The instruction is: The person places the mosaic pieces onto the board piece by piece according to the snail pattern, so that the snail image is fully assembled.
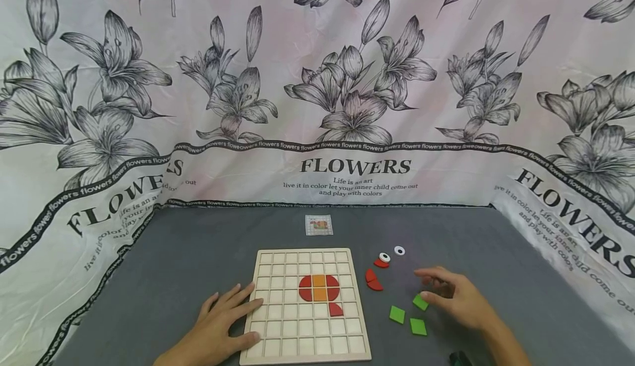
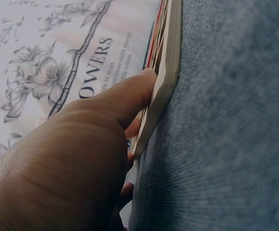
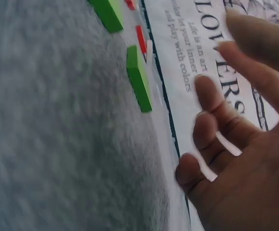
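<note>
Touching edge of pale wooden grid board [image 1: 289, 312] with spread left hand [image 1: 223, 322], likely against sliding; holding right hand [image 1: 458, 297] loosely curled, pinching nothing, near flat green square tiles [image 1: 397, 315].

In the head view, our left hand [image 1: 218, 322] is toward seven o'clock, its back turned up; we spread its fingers [image 1: 252, 307] toward two o'clock and its thumb [image 1: 245, 340] toward three. Our right hand [image 1: 458, 300] is toward four o'clock, with fingers pointing toward ten. In the right wrist view, we bend these fingers loosely, the index straighter, and the thumb stands apart from them.
</note>
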Tool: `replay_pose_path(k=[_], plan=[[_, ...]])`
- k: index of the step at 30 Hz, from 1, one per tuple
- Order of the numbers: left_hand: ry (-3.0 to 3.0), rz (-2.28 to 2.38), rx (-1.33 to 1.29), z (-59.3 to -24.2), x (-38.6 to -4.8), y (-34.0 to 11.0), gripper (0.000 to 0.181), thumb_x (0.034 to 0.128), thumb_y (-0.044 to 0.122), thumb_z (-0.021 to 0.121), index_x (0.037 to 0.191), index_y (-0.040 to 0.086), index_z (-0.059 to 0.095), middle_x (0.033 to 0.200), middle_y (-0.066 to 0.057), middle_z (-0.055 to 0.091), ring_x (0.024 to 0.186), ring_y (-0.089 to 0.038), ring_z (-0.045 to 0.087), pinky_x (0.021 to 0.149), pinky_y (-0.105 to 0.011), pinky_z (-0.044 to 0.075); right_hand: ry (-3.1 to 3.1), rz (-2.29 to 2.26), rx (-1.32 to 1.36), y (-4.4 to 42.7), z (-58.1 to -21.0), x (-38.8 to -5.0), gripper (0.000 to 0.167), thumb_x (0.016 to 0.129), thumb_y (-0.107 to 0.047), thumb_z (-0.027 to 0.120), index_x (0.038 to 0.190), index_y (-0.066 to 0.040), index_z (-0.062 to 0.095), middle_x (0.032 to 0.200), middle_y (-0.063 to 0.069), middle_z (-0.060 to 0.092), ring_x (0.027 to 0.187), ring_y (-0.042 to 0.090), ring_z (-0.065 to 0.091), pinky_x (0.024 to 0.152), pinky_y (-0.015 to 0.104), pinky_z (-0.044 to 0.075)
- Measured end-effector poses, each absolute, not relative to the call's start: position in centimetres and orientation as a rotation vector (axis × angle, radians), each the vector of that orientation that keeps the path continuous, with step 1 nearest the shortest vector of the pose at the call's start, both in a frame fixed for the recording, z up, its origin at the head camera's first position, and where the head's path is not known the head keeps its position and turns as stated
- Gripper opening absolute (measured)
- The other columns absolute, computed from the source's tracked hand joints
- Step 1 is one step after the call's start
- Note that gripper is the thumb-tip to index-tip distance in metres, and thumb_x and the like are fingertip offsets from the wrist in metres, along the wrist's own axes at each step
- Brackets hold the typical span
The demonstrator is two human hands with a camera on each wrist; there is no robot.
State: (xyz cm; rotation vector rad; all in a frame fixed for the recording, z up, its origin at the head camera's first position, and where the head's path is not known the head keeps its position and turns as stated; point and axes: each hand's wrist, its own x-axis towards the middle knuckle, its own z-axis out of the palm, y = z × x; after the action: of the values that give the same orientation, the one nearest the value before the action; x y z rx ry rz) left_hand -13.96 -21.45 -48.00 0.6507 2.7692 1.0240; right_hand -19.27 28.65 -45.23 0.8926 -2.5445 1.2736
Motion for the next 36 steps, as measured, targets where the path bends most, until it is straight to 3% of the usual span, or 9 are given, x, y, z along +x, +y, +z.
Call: replay_pose_path(k=[4,10,17,22,32,36], plan=[[2.770,1.031,0.653,-48.0,-13.9,-21.4,0.061,0.0899,0.053,0.061,0.139,0.017,0.056,0.153,-0.010,0.033,0.139,-0.042,0.022,0.099,-0.069,0.003,-2.577,1.219,0.939,29.2,-45.9,-19.3,0.038,0.084,-0.003,0.074,0.121,-0.004,0.065,0.105,0.007,0.063,0.088,0.017,0.058,0.068,0.028,0.049],[2.761,1.047,0.658,-47.8,-13.9,-21.3,0.062,0.0897,0.053,0.061,0.140,0.018,0.055,0.153,-0.010,0.032,0.139,-0.044,0.021,0.098,-0.070,0.002,-2.660,1.072,0.994,29.8,-46.1,-19.3,0.042,0.081,-0.007,0.077,0.122,-0.010,0.065,0.099,0.000,0.057,0.086,0.014,0.051,0.069,0.029,0.042],[2.773,1.013,0.631,-47.8,-14.0,-21.3,0.064,0.0883,0.058,0.060,0.140,0.020,0.055,0.154,-0.007,0.031,0.140,-0.041,0.020,0.099,-0.068,0.002,-2.835,0.964,0.956,29.7,-45.8,-19.3,0.029,0.085,-0.018,0.075,0.113,-0.021,0.069,0.100,-0.005,0.050,0.092,0.013,0.047,0.074,0.032,0.042],[2.753,1.027,0.637,-47.7,-13.8,-21.3,0.062,0.0895,0.054,0.061,0.140,0.019,0.055,0.154,-0.009,0.030,0.139,-0.043,0.020,0.099,-0.069,0.001,-2.772,0.856,0.910,29.3,-46.0,-19.2,0.022,0.083,-0.020,0.077,0.103,-0.022,0.068,0.097,-0.011,0.054,0.087,0.010,0.050,0.071,0.031,0.044],[2.750,1.062,0.684,-47.9,-13.9,-21.3,0.057,0.0919,0.047,0.061,0.139,0.016,0.056,0.152,-0.013,0.032,0.138,-0.046,0.021,0.096,-0.072,0.003,-2.488,0.931,0.919,27.2,-44.3,-19.1,0.031,0.076,-0.006,0.082,0.099,-0.022,0.070,0.090,-0.013,0.061,0.073,0.009,0.052,0.059,0.025,0.043],[2.756,1.066,0.690,-47.9,-13.9,-21.4,0.055,0.0923,0.045,0.062,0.138,0.015,0.056,0.152,-0.014,0.033,0.137,-0.046,0.022,0.096,-0.073,0.003,-2.414,0.911,0.972,25.9,-43.0,-18.8,0.034,0.074,-0.003,0.082,0.102,-0.019,0.071,0.091,-0.012,0.061,0.074,0.008,0.051,0.060,0.025,0.044]])
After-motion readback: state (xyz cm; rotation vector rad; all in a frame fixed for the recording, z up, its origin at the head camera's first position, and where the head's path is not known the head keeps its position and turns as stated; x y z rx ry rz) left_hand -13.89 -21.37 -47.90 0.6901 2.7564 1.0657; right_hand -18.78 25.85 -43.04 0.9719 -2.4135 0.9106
